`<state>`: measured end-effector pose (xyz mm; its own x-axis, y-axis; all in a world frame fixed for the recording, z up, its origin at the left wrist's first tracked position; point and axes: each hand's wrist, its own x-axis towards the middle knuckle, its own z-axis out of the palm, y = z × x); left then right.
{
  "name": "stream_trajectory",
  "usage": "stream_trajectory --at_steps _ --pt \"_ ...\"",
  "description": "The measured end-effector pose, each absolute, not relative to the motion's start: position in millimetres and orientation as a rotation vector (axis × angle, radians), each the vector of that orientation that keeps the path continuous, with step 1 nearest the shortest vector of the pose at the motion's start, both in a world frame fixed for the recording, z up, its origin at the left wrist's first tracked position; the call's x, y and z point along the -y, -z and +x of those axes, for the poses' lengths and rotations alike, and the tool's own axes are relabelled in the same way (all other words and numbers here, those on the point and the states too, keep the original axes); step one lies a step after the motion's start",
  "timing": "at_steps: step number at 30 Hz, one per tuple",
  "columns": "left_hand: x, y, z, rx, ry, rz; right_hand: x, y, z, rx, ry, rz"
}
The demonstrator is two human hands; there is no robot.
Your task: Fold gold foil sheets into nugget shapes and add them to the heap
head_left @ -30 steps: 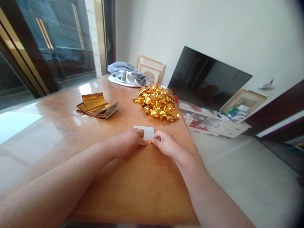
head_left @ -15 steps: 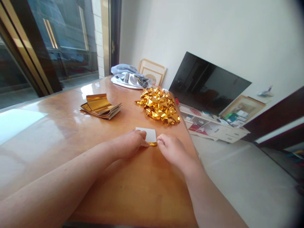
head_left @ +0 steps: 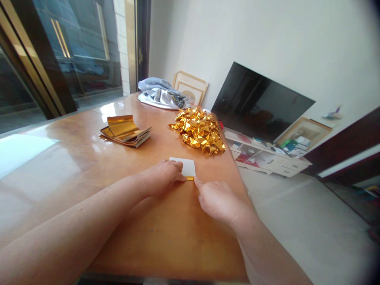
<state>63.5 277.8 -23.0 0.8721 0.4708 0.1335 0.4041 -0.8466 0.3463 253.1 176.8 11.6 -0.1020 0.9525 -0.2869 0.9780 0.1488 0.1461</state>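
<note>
A sheet of gold foil paper lies white side up on the wooden table, its near edge folded over into a narrow gold strip. Covering its left part is my left hand, fingers bent and pressed together, the thumb on the fold. My right hand touches the right end of the fold with its index fingertip; its other fingers are curled in. Beyond the hands is a heap of folded gold foil pieces. A stack of gold foil sheets rests to the left, its top sheet curling up.
The shiny wooden table ends at a right edge near my right forearm. Light-blue and silvery cloth is bundled at the far end. Past the table are a large television, a white cabinet and leaning picture frames.
My right hand has gone from a closed pinch beside the paper to a stretched index finger on the fold's right end. The gold strip looks narrower. My left hand has stayed in place.
</note>
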Motion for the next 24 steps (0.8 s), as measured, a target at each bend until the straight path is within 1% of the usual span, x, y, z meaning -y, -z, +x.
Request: stream_trajectory --at_steps 5,9,12,17,20,24 --pt "-278 23 64 -0.652 -0.309 2.763 -178 -16 257 -2.116 0.11 1.941" --pt "-278 22 65 -0.66 -0.309 2.793 -180 -12 253 -2.363 -0.058 1.987" --pt "-278 23 64 -0.66 -0.31 2.808 -178 -3 246 -2.465 -0.086 1.909" --pt "-278 24 64 -0.671 -0.327 2.786 -176 10 231 -2.371 -0.143 1.856" --pt "-277 21 64 -0.665 -0.316 2.824 -177 9 224 -2.309 -0.219 1.778" --pt "-277 19 63 -0.71 -0.308 2.799 -178 8 222 -2.297 -0.236 1.715"
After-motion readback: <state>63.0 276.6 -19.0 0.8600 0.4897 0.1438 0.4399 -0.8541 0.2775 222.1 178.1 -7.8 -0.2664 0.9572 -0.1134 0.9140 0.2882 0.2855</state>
